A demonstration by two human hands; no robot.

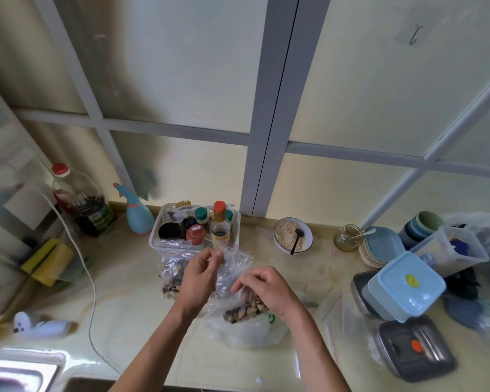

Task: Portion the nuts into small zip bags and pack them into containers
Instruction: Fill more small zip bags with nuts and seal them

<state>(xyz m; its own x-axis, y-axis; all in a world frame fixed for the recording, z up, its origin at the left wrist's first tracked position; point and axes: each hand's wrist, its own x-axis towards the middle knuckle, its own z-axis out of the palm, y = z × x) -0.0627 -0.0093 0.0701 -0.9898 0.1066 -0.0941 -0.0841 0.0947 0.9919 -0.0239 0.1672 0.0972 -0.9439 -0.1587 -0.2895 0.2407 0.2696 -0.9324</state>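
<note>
- Head view, only view. Step in hand, as I judge it: filling a small zip bag with nuts out of the bulk bag.
- Left hand, centre of frame, fingers curled, pinching the red-striped mouth of a small zip bag and holding it up off the counter. Bag is clear, crumpled, looks nearly empty; exact contents hard to tell.
- Right hand, just right of centre, fingers curled down over the nuts in the white plastic bag. It seems to be gathering a few nuts; whether it grips any, cannot tell.
- Nuts: dark brown and tan, glossy, irregular pieces, piled in the open mouth of the white bag, lower centre.
- Filled zip bags lie left of the left hand, in front of the condiment basket; nuts show through the plastic.
- Spare empty zip bags with red strips are scattered right of the right hand.
- Containers at right of frame: light blue lidded box stacked on a steel box, grey lidded box lower right. All lids on, nothing packed visibly.
- Next move likely calls for lifting a pinch of nuts across into the held-open mouth, keeping the mouth spread, then sealing the strip.
- Packing stage not yet begun.
</note>
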